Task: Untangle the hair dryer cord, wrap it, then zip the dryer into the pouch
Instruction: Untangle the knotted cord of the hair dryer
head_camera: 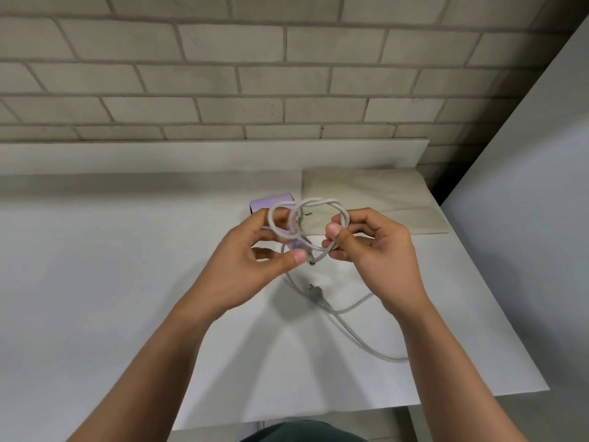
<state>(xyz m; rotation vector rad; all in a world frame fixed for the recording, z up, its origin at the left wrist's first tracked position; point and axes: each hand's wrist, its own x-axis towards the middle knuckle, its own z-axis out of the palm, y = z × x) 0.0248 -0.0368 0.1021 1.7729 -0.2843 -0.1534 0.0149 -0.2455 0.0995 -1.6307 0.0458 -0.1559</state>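
Grey cord (306,224) is held knotted above the white counter (111,282), each loop pinched in the grip of the left hand (251,266) and right hand (373,250), so I would loosen gently, feeding the plug (314,290) back through, the lilac dryer (271,202) staying just behind.

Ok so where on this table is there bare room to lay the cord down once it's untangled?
The whole table left of the left hand is bare, out to the wall-side ledge. Crowded: behind the hands, the purple dryer and beige pouch; near the right hand, loose cord and plug trail to the right edge.
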